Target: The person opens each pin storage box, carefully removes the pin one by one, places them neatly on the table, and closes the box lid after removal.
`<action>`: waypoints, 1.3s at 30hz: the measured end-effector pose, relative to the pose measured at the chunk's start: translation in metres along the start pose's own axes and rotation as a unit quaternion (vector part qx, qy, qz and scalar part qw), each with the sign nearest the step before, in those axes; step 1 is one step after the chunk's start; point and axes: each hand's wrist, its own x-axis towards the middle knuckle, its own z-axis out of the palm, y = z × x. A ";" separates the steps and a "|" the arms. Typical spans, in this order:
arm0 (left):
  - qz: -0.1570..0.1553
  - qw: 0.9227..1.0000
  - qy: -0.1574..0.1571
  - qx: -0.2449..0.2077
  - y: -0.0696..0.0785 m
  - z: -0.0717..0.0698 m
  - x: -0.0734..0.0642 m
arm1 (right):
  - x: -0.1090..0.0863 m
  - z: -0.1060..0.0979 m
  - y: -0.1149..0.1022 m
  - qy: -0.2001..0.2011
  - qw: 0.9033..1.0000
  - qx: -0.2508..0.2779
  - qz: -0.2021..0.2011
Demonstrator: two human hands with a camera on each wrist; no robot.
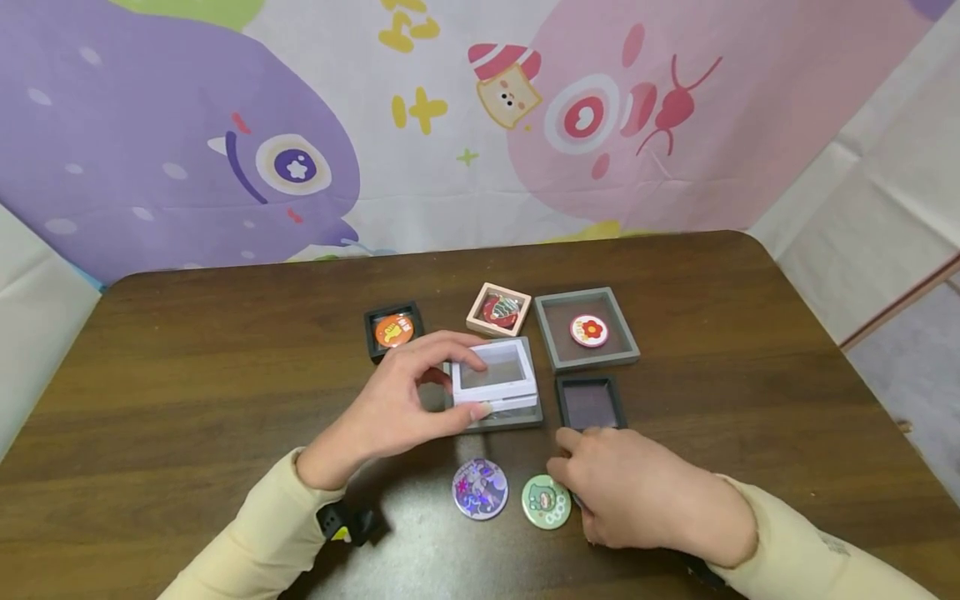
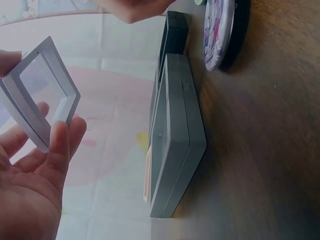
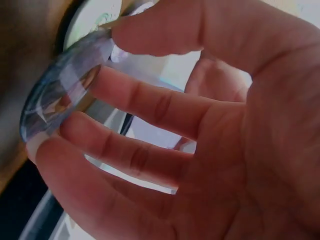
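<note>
My left hand [image 1: 393, 396] grips a small white display frame [image 1: 495, 392] with a clear window, thumb at its near edge and fingers at its far side. In the left wrist view the frame is raised and tilted, above the level of the grey frame [image 2: 180, 125]. My right hand [image 1: 645, 492] is palm down at the near right. The right wrist view shows its thumb and fingertips pinching the edge of a shiny, bluish round badge [image 3: 62, 90], mostly hidden under the hand in the head view. A green bear badge [image 1: 547, 502] lies beside the right fingers.
A purple badge [image 1: 480, 489] lies near the front middle. Farther back stand a black frame [image 1: 371, 337] with an orange badge, a pale pink frame [image 1: 478, 326] with a red-and-green one, and a larger grey frame [image 1: 596, 362] with a flower badge. A small dark frame [image 1: 562, 404] sits beyond the right hand.
</note>
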 end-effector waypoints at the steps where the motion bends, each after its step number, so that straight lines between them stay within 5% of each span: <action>1: 0.001 1.000 -0.001 0.000 0.000 0.000 0.000 | 0.001 0.001 0.000 -0.003 1.000 -0.003 0.004; 11: 0.005 1.000 -0.010 0.007 0.001 0.002 0.000 | 0.009 0.006 0.003 -0.010 0.998 -0.045 0.039; 22: -0.012 1.000 -0.013 0.009 0.003 0.003 0.001 | 0.006 0.000 0.007 0.029 0.997 -0.052 0.044; 27: -0.015 1.000 -0.016 0.012 0.004 0.004 0.001 | 0.001 -0.015 0.018 0.149 0.988 -0.036 0.035; 32: -0.013 1.000 -0.019 0.016 0.004 0.004 0.000 | 0.000 -0.023 0.023 0.316 0.948 -0.034 0.012; 35: -0.009 1.000 -0.022 0.013 0.006 0.005 0.000 | 0.000 -0.025 0.021 0.351 0.936 -0.017 -0.025; 39: -0.004 0.999 -0.033 0.007 0.009 0.007 0.000 | 0.003 -0.026 0.018 0.353 0.932 0.007 -0.078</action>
